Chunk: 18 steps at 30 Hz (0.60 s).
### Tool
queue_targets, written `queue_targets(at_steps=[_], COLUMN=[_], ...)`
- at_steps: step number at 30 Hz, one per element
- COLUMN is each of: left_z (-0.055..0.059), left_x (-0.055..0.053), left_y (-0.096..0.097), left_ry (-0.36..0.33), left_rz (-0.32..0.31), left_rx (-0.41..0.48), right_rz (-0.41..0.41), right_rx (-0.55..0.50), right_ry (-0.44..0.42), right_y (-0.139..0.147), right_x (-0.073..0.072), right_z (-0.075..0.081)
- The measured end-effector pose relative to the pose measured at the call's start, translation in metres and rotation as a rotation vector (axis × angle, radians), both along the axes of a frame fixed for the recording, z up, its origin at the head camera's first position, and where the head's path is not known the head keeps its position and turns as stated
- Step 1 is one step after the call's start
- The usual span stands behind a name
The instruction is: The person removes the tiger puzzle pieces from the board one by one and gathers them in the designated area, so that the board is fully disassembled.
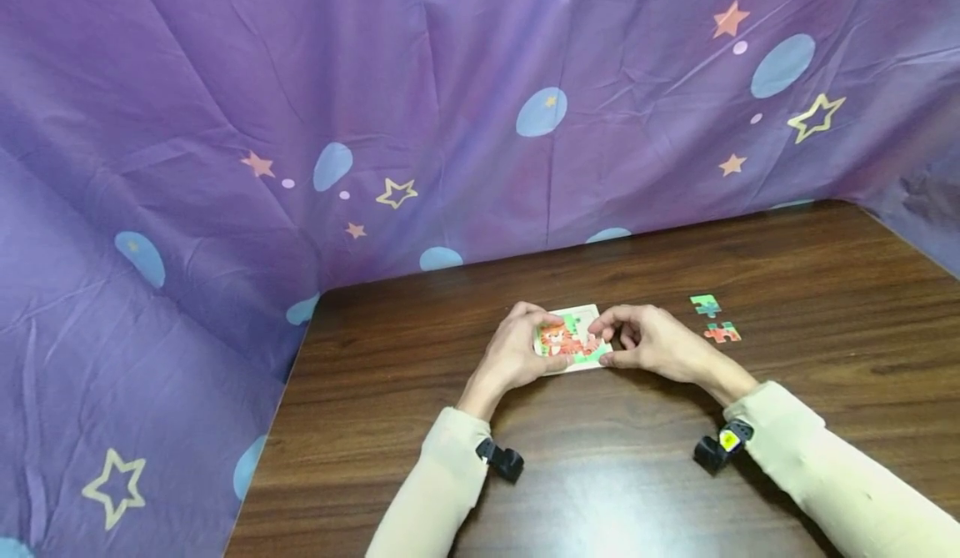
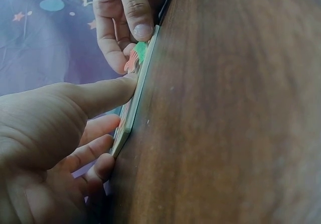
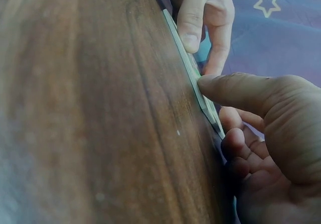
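A small jigsaw puzzle board (image 1: 581, 367) with a pale frame lies on the table, showing an orange animal on green. My left hand (image 1: 517, 348) grips its left side, thumb on the near edge and fingers around the far left. At the right side my right hand (image 1: 651, 343) has its thumb by the near corner and its index finger over the board. An orange and green puzzle piece (image 2: 132, 62) tilts up from the board between those fingers. In the right wrist view the right thumb hides most of the picture.
Two loose puzzle pieces, one green and blue (image 1: 705, 305) and one orange and green (image 1: 723, 333), lie right of the board. The brown wooden table (image 1: 390, 391) meets a purple curtain (image 1: 465, 124) with stars at its back and left.
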<state>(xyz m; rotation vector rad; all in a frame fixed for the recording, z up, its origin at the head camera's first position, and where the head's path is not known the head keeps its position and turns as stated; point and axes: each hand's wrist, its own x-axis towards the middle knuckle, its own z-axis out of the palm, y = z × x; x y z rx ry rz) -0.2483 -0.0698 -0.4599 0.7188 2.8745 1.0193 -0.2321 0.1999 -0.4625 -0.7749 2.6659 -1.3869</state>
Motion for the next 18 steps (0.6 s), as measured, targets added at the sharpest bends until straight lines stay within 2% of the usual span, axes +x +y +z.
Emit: queue_targets(at_steps=[1,4,7,18], left_z=[0.0,-0.012,-0.017,-0.021], left_x=[0.0,-0.007,-0.01,-0.015], left_y=[0.0,-0.001,-0.001,0.0], left_ry=[-0.015,-0.005,-0.008,0.008], left_rz=[0.003,0.011,0.022,0.086], left_rx=[0.011,0.021,0.023,0.034], right_rz=[0.0,0.0,-0.002,-0.023], right_rx=[0.0,-0.004,0.0,0.036], right_ry=[0.001,0.002,0.013,0.007], right_y=[0.0,0.0,0.0,0.001], right_x=[0.0,0.0,0.0,-0.002], right_z=[0.0,0.0,-0.001,-0.002])
